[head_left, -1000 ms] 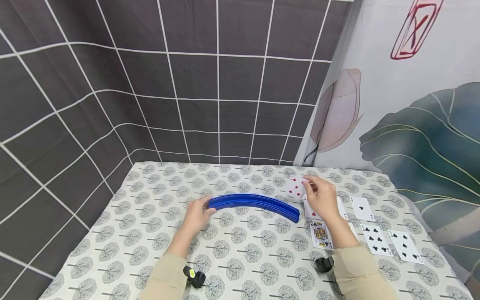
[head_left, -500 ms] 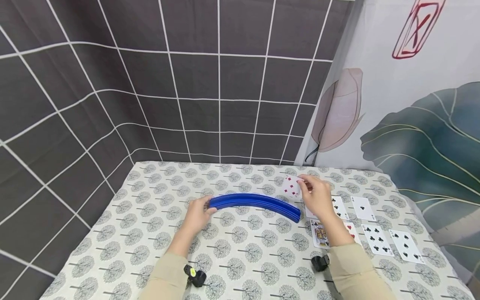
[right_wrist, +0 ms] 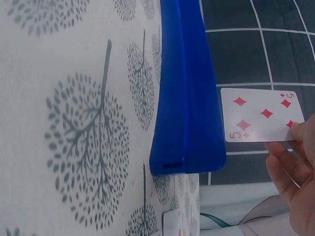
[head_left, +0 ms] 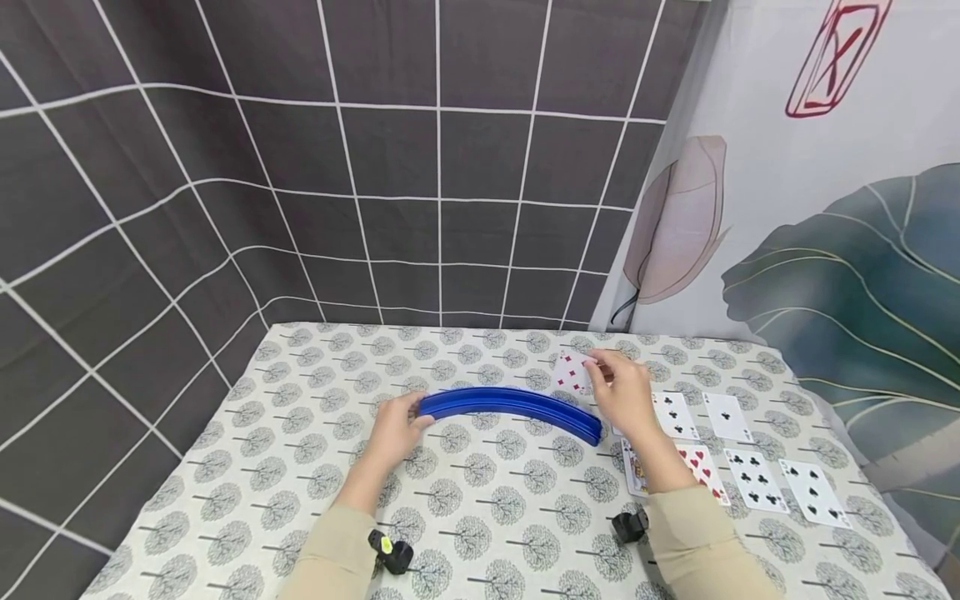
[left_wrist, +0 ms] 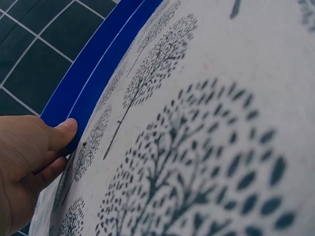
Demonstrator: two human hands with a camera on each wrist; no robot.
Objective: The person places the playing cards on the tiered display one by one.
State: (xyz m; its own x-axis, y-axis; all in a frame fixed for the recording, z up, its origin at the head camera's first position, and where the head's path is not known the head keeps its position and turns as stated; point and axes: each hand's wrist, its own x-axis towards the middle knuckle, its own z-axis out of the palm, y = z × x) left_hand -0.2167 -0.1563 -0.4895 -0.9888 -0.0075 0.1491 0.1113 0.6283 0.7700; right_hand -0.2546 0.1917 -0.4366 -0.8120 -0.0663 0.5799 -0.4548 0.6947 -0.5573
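A curved blue card holder (head_left: 510, 402) stands on the patterned tablecloth, its grooves running along its length. My left hand (head_left: 396, 432) grips its left end, with the thumb on the near face in the left wrist view (left_wrist: 59, 135). Between thumb and fingers my right hand (head_left: 624, 392) pinches a five of diamonds playing card (right_wrist: 261, 115), face toward me. That card is raised just behind the holder's right end, apart from it in the right wrist view. Below the right forearm, a king card (head_left: 633, 468) is partly covered.
Several face-up cards lie at the right: a three of clubs (head_left: 676, 415), an ace of clubs (head_left: 727, 417), a heart card (head_left: 703, 473), a six of clubs (head_left: 756, 480) and a five of spades (head_left: 815, 493). A dark tiled curtain (head_left: 480, 167) hangs behind the table.
My right hand has moved left with the five of diamonds, away from the laid-out cards, uncovering more of them. The left hand and the blue holder have stayed put.
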